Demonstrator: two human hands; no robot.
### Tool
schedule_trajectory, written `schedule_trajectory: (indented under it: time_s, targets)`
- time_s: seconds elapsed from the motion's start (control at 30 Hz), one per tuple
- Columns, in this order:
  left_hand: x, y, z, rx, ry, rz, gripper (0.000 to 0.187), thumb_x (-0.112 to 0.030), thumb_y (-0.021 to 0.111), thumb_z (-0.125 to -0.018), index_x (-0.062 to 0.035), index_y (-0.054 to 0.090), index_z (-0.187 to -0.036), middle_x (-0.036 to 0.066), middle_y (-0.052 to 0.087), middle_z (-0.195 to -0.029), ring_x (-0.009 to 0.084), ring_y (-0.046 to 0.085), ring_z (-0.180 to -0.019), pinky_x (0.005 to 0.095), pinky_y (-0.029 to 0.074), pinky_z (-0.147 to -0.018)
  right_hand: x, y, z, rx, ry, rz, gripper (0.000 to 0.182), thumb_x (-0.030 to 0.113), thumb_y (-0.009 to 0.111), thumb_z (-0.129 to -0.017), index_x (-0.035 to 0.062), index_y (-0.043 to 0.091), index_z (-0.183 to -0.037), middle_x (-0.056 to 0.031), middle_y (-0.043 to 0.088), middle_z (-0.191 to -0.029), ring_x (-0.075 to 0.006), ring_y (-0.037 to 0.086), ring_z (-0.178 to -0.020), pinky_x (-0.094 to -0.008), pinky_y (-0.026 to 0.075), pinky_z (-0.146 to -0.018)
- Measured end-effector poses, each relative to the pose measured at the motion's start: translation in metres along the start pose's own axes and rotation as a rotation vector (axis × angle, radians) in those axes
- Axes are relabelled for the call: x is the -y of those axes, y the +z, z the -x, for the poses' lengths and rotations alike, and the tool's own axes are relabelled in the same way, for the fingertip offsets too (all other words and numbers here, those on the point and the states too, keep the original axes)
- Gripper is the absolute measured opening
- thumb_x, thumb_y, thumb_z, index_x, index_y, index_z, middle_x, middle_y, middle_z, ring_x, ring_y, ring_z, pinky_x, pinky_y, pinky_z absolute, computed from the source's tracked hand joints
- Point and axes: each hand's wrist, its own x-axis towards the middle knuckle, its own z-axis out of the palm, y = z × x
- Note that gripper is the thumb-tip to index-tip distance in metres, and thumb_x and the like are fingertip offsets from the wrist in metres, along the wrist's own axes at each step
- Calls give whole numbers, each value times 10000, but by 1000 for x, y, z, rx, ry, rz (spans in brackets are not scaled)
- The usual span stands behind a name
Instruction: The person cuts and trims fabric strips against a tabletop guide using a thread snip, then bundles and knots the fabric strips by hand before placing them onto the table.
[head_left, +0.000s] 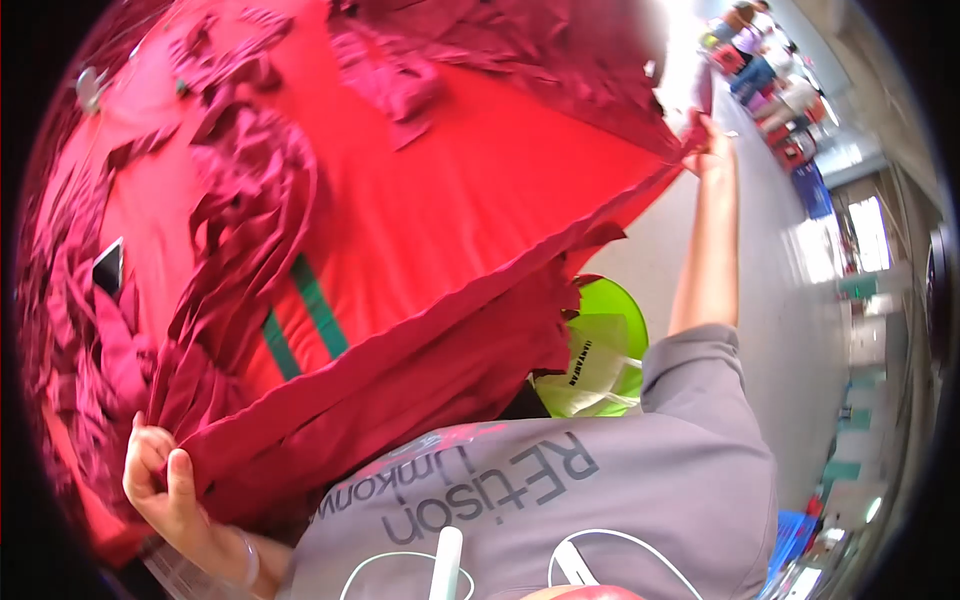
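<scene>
One phone [108, 266] lies by crumpled dark red cloth near the left edge of the red surface [420, 210]. The left hand [165, 482] pinches one end of a long dark red cloth [430, 360] at the near left corner. More bunched cloth [240, 180] covers much of the left side. Two green strips [319, 308] lie near the front edge. Past that edge are one lime-green tub [610, 300] and one white bag [590, 370]. The right hand [714, 150] grips the long cloth's other end at the right corner.
</scene>
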Motion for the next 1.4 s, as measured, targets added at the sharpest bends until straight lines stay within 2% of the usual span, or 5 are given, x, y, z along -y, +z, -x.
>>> schedule_trajectory:
  time_s: [0.27,0.33,0.63,0.8,1.4]
  targets:
    - [-3,44,-1,-78,22,-907,244,-69,640,-735,-52,398,-710,52,494,-862,238,496,-819,442,337,-919,-40,-18,-8,-498,-346,373,121,-26,661,-661,45,564,-670,-39,521,-543,-144,499,-448,-284,387,-416]
    - [-4,53,1,-132,-67,-1094,217,-103,626,-750,-64,413,-736,34,515,-971,239,536,-919,540,288,-985,-48,-29,-14,-696,-539,1075,163,115,563,-706,-16,644,-760,-209,658,-758,-323,655,-719,-410,505,-654]
    - [-28,71,1,-344,182,-1218,543,-228,648,-790,-243,478,-1305,113,344,-1401,340,344,-1265,535,227,-1048,-56,-14,35,-487,-564,1430,224,224,552,-734,63,678,-825,-179,664,-827,-336,645,-822,-416,494,-725]
    - [-46,116,13,421,310,-689,374,-179,614,-798,-69,580,-1153,130,474,-1298,328,420,-1221,514,245,-1040,-69,0,69,-353,-503,1380,261,277,668,-728,52,676,-860,-136,666,-770,-270,647,-750,-367,487,-697]
    - [-13,107,-4,126,-124,-526,142,-101,642,-796,-10,533,-803,75,513,-745,233,498,-670,357,398,-618,-70,12,42,-322,-397,1608,376,227,418,-786,80,643,-1048,-185,603,-1107,-361,571,-1027,-441,436,-891]
